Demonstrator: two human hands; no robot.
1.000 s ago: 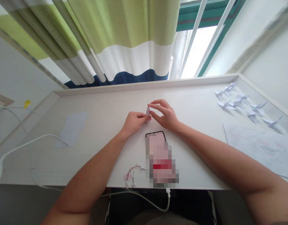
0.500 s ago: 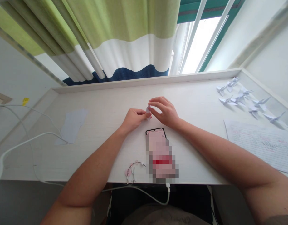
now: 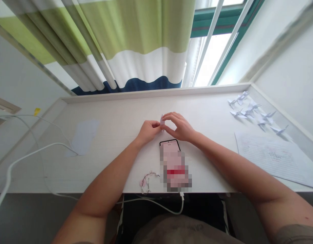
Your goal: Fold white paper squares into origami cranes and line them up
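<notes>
Paper piece (image 3: 161,119), small, pale: pinched between left hand (image 3: 147,130) and right hand (image 3: 180,126), both grips narrow, raised just above counter (image 3: 115,135) for folding; phone (image 3: 173,162) near; finished cranes (image 3: 250,111) far right.

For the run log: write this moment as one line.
left hand: pinching small folded white paper piece | right hand: pinching same piece | black-framed phone: flat on white desk, cable plugged

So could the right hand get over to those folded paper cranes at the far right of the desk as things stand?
Probably yes. The right hand pinches a small folded paper together with the left hand. The desk between it and the paper cranes lies bare; only the lined sheet sits nearer.
</notes>
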